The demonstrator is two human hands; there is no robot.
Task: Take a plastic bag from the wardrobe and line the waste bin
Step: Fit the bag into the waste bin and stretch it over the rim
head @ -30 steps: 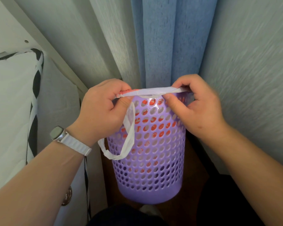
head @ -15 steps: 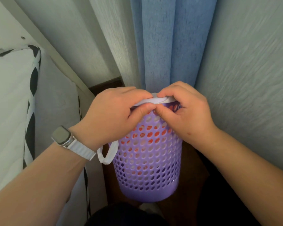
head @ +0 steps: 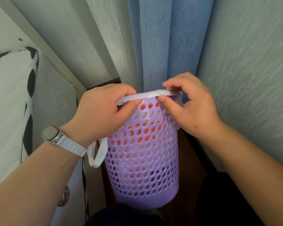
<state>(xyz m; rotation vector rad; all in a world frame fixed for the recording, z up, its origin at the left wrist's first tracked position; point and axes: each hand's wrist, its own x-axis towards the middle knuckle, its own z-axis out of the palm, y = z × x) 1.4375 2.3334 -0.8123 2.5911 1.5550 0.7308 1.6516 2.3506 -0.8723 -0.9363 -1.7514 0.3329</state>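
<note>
A purple perforated waste bin stands on the dark floor in a narrow gap. A white plastic bag with red print sits inside it, and red shows through the holes. The bag's edge is folded over the near rim. My left hand pinches that edge at the rim's left side. My right hand pinches it at the right side, thumb in front and fingers behind. One bag handle hangs as a loop down the bin's left side, below my left wrist.
A blue curtain hangs right behind the bin. Textured pale walls close in on the right and at the back left. A white cushion with black trim and white furniture stand at the left. Dark clothing shows at the bottom.
My hands were pressed together at the middle of the rim half a second ago; they have now slid apart along it. The bag edge lies flatter over the rim.
</note>
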